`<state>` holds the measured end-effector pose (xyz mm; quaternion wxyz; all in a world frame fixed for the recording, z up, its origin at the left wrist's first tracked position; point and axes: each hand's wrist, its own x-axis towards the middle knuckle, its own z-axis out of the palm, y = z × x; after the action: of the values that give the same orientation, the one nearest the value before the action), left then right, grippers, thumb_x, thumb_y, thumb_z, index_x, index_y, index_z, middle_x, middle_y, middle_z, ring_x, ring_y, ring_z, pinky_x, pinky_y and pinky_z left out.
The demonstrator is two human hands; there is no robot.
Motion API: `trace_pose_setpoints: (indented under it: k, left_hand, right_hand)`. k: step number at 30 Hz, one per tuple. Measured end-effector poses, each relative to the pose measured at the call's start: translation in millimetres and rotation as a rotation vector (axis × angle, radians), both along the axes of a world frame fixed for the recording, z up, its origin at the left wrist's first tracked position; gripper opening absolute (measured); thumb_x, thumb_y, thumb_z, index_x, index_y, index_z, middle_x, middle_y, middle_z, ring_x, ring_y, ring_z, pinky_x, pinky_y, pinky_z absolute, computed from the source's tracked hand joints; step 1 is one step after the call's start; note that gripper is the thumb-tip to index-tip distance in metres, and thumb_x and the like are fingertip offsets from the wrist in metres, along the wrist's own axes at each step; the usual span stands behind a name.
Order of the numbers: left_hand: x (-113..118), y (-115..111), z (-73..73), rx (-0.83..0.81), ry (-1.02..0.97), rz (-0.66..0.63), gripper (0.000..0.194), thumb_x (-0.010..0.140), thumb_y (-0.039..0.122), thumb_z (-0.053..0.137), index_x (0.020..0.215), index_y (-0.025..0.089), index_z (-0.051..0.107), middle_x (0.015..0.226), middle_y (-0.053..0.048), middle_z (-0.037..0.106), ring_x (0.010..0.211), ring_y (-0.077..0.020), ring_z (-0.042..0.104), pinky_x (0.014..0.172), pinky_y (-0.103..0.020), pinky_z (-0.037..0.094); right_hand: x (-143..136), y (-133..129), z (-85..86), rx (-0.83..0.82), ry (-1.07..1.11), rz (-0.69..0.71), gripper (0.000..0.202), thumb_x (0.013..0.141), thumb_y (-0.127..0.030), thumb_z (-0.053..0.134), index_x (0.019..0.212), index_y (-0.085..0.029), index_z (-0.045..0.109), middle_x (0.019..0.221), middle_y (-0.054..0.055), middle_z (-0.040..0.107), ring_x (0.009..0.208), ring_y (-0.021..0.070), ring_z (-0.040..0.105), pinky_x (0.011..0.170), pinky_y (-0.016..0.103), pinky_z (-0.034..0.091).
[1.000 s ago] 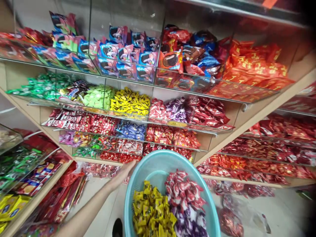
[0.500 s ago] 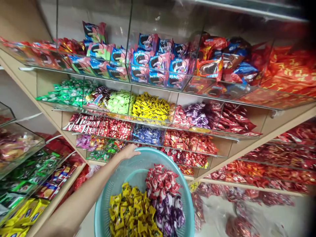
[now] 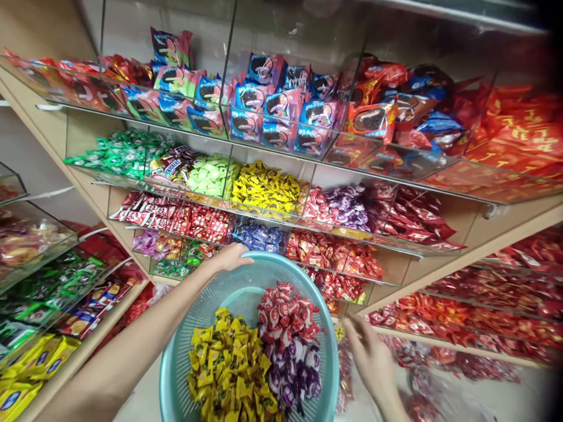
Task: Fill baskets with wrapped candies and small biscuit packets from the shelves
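The tiered display shelves (image 3: 505, 214) rise in front, their bins well stocked. Below them, the teal plastic basket (image 3: 332, 346) is part filled. The right hand (image 3: 372, 357) is beside its rim, fingers loosely parted, nothing visible in them; the left hand (image 3: 233, 258) grips the far rim. Three kinds are in: a large yellow-wrapped heap (image 3: 233, 363), then smaller red-and-white sweets (image 3: 288, 313) and purple-and-white sweets (image 3: 294, 372). I'd say there's room for more; how much is wanted, I can't tell.

There are two hands (image 3: 233, 258), one basket (image 3: 203, 302), three candy heaps (image 3: 233, 369)
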<state>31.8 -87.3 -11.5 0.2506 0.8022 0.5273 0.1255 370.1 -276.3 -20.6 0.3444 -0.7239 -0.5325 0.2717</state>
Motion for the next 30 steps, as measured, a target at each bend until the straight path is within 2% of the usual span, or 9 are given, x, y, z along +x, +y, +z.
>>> trace_pose_setpoints:
  k: [3, 6, 9, 13, 19, 22, 25, 28, 30]
  left_hand:
    - [20, 1, 0.6, 0.026, 0.01, -0.009, 0.039, 0.072, 0.053, 0.052, 0.066, 0.015, 0.06, 0.057, 0.001, 0.053, 0.055, -0.0116, 0.045, 0.051, -0.02, 0.026]
    - [34, -1, -2.7, 0.033, -0.039, -0.023, 0.04, 0.074, 0.051, 0.05, 0.067, 0.013, 0.06, 0.058, 0.001, 0.053, 0.056, -0.0111, 0.044, 0.05, -0.02, 0.026]
    - [41, -3, -6.6, 0.052, -0.068, 0.0, 0.042, 0.074, 0.053, 0.051, 0.067, 0.013, 0.059, 0.057, 0.001, 0.052, 0.055, -0.0105, 0.043, 0.049, -0.02, 0.027]
    - [51, -4, -8.6, 0.065, -0.029, 0.035, 0.04, 0.073, 0.053, 0.051, 0.065, 0.014, 0.057, 0.054, 0.003, 0.047, 0.054, -0.0104, 0.042, 0.047, -0.02, 0.025]
    - [74, 2, -10.5, 0.05, -0.067, 0.004, 0.037, 0.073, 0.051, 0.051, 0.064, 0.015, 0.058, 0.056, 0.003, 0.051, 0.054, -0.0113, 0.044, 0.05, -0.021, 0.027]
    - [83, 6, -14.1, 0.022, -0.083, 0.006, 0.039, 0.072, 0.053, 0.05, 0.065, 0.016, 0.058, 0.057, 0.003, 0.052, 0.056, -0.0119, 0.046, 0.05, -0.02, 0.027]
    - [86, 11, -18.4, 0.006, -0.069, 0.033, 0.04, 0.071, 0.054, 0.05, 0.063, 0.016, 0.057, 0.054, 0.003, 0.05, 0.055, -0.0121, 0.046, 0.048, -0.02, 0.027]
    - [86, 16, -21.3, -0.013, -0.069, 0.051, 0.039, 0.07, 0.055, 0.051, 0.063, 0.016, 0.058, 0.053, 0.003, 0.048, 0.054, -0.012, 0.045, 0.047, -0.02, 0.027]
    - [86, 18, -22.6, -0.03, -0.07, 0.057, 0.041, 0.067, 0.057, 0.053, 0.063, 0.016, 0.058, 0.052, 0.004, 0.047, 0.053, -0.0116, 0.044, 0.047, -0.02, 0.026]
  right_hand:
    - [-46, 54, 8.6, 0.26, -0.377, 0.591, 0.036, 0.084, -0.041, 0.044, 0.112, -0.022, 0.055, 0.117, 0.007, 0.056, 0.107, 0.0199, 0.05, 0.093, 0.033, 0.038]
    - [-87, 86, -10.1, 0.29, -0.601, 0.88, 0.037, 0.083, -0.041, 0.047, 0.115, -0.023, 0.055, 0.128, 0.007, 0.048, 0.122, 0.0247, 0.036, 0.102, 0.044, 0.027]
    - [-92, 95, -42.0, 0.216, -0.764, 0.951, 0.045, 0.08, -0.046, 0.05, 0.116, -0.019, 0.054, 0.131, 0.01, 0.046, 0.126, 0.0301, 0.03, 0.104, 0.052, 0.018]
    - [-68, 93, -68.5, 0.207, -0.866, 0.903, 0.048, 0.078, -0.048, 0.051, 0.116, -0.018, 0.055, 0.117, 0.011, 0.057, 0.112, 0.0295, 0.045, 0.105, 0.05, 0.018]
    - [-50, 94, -49.8, 0.213, -0.784, 0.945, 0.049, 0.081, -0.051, 0.044, 0.119, -0.022, 0.052, 0.128, 0.008, 0.05, 0.122, 0.0277, 0.036, 0.105, 0.049, 0.02]
    - [-33, 87, -26.7, 0.289, -0.709, 0.882, 0.049, 0.085, -0.049, 0.039, 0.128, -0.026, 0.041, 0.139, 0.003, 0.037, 0.13, 0.0252, 0.024, 0.106, 0.049, 0.017]
    - [8, 61, -18.7, 0.376, -0.632, 0.599, 0.049, 0.086, -0.045, 0.039, 0.132, -0.028, 0.035, 0.142, 0.003, 0.03, 0.132, 0.0253, 0.019, 0.106, 0.049, 0.018]
    - [59, 23, -38.7, 0.399, -0.426, 0.114, 0.056, 0.081, -0.048, 0.044, 0.129, -0.019, 0.039, 0.142, 0.011, 0.028, 0.131, 0.0303, 0.02, 0.105, 0.051, 0.021]
    - [82, 0, -59.8, 0.272, -0.135, -0.073, 0.059, 0.079, -0.052, 0.045, 0.127, -0.018, 0.041, 0.136, 0.012, 0.038, 0.128, 0.03, 0.028, 0.104, 0.048, 0.027]
